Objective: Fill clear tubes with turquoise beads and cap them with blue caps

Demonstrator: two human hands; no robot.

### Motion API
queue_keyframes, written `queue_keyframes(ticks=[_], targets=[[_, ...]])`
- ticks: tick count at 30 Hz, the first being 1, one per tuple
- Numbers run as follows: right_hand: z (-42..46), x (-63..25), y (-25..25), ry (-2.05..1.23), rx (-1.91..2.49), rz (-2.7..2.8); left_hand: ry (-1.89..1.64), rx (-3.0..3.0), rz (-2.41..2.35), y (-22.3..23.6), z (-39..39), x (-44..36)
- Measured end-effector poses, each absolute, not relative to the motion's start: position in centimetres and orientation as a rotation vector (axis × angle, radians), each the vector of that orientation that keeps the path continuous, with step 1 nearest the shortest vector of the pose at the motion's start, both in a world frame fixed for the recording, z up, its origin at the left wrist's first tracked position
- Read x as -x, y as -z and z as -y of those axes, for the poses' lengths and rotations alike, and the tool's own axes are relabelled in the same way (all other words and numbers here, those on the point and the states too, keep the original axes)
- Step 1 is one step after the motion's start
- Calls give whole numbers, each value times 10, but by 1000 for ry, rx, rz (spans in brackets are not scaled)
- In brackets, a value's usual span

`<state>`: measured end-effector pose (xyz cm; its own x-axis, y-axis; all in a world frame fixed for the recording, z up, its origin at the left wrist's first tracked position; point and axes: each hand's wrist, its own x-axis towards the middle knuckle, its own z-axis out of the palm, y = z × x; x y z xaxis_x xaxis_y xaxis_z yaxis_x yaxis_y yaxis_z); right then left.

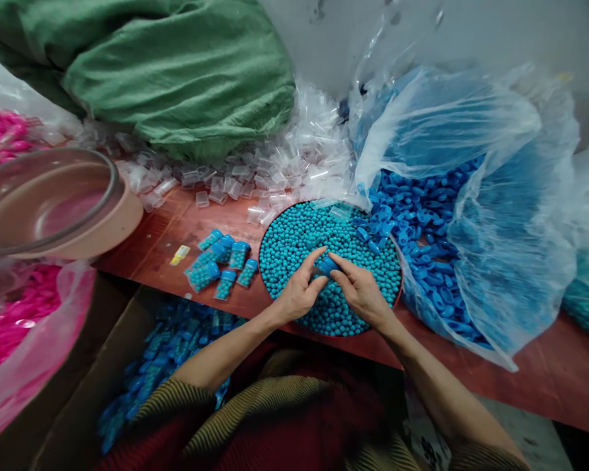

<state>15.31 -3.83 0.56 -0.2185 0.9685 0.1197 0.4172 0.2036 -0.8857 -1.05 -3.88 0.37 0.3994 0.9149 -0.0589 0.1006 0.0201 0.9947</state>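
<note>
Over a round tray [264, 247] full of turquoise beads [334, 314], both my hands meet at a small blue-capped container [326, 264]. My left hand [299, 292] holds its left side between thumb and fingers. From the right, the thumb and fingers of my right hand [362, 291] close on the blue cap. The fingers partly hide the container, so its contents cannot be made out. Several bead-filled clear containers with blue caps [239, 254] lie on the table left of the tray.
Loose clear containers [233, 188] pile up behind the tray, beside a green cloth sack [186, 78]. An open plastic bag [515, 242] spills blue caps [429, 219] at right. Basins [127, 212] stand left on the red table [152, 242]. Below, a box [95, 366] holds capped containers.
</note>
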Motion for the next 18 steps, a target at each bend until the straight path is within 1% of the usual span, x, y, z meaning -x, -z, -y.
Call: queue_keyframes(ticks=[5,9,13,16,18], targets=[[53,-141,-1,-623,1287,2082,-913,-1328,-944,-7,39,7],[54,-134,7,-408,1350,2067,-913,-1162,-923,-12,38,4],[54,-127,20,-227,1307,2001,-937,-1071,-936,-15,40,-2],[57,-121,24,-163,1306,1994,-942,-1081,-999,-14,42,-4],[58,-118,19,-211,1359,2070,-942,-1148,-1082,-13,42,0]])
